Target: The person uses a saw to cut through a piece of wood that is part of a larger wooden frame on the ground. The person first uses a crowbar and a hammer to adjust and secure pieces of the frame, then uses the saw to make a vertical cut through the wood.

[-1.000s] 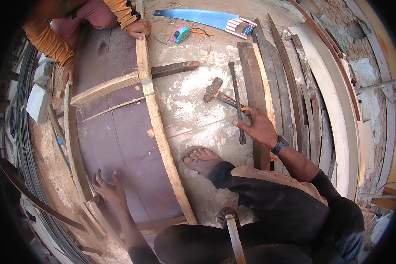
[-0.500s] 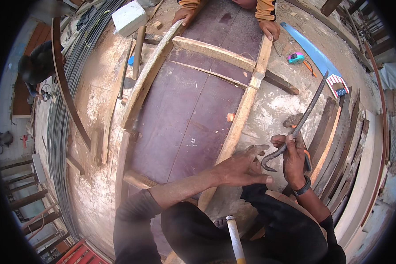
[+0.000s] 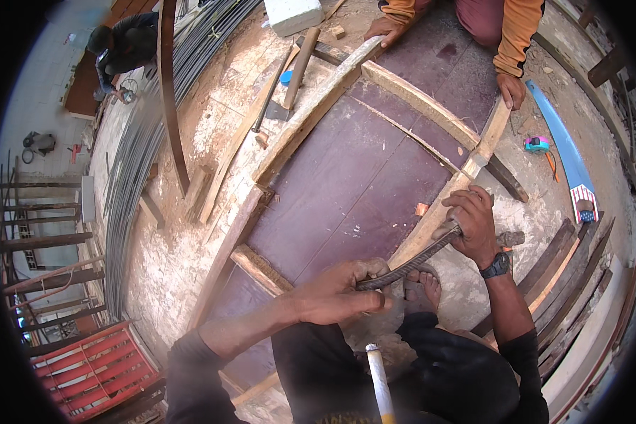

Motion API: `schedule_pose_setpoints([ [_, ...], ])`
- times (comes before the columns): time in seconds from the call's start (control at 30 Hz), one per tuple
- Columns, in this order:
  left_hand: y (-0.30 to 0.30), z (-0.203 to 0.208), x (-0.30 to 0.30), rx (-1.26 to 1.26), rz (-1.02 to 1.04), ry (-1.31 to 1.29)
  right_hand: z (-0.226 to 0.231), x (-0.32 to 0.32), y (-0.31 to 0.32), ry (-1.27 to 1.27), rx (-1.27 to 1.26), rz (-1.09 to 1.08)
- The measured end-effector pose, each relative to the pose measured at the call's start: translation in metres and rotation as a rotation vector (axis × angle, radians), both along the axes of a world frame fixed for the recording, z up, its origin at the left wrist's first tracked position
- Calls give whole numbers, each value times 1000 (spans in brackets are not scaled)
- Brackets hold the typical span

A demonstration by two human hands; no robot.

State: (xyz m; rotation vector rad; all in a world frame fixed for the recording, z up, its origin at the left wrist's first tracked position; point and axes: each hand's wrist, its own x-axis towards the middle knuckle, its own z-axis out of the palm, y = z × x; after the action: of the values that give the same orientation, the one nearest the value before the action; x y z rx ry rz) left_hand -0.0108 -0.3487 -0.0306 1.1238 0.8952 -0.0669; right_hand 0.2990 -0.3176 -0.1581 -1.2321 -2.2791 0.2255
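A dark ribbed steel bar (image 3: 413,268) slants up to the right between my two hands, above the right rail of a wooden frame. My left hand (image 3: 336,290) is closed round its lower left end, thumb and fingers pinching it. At the upper right, my right hand (image 3: 472,222), a watch on its wrist, is wrapped round the bar, so the far end is hidden there. Below the hands lies the wooden frame (image 3: 311,106), with crosspieces, over dark purple-brown boards (image 3: 332,184). A small orange-brown chip (image 3: 422,209) sits by its right rail.
A co-worker's hands (image 3: 385,30) (image 3: 510,90) rest on the frame's far ends. At right lie a blue handsaw (image 3: 562,134), a tape measure (image 3: 536,144) and stacked timber (image 3: 565,283). Leftward are a wooden-handled tool (image 3: 302,67), steel rods (image 3: 141,169), and another person (image 3: 124,46) crouching.
My left hand, open beside the bar's hooked end before, now grips the bar. The bar has swung lower, its long upper part no longer in sight. The view has shifted left.
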Motion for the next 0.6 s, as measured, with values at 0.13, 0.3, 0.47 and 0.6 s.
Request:
schedule_pose_setpoints([
  [0.13, 38, -44, -72, 225, 303, 103, 1, 14, 2, 26, -299, -23],
  [0.3, 118, -126, -253, 677, 771, 924, -2, 8, -18, -18, -531, -247],
  [0.47, 140, -150, -227, 149, 727, 712, -14, 20, -35, 161, -782, -312],
  [0.6, 173, -127, -213, -9, 573, 650, -18, 13, -29, 207, -812, -334],
])
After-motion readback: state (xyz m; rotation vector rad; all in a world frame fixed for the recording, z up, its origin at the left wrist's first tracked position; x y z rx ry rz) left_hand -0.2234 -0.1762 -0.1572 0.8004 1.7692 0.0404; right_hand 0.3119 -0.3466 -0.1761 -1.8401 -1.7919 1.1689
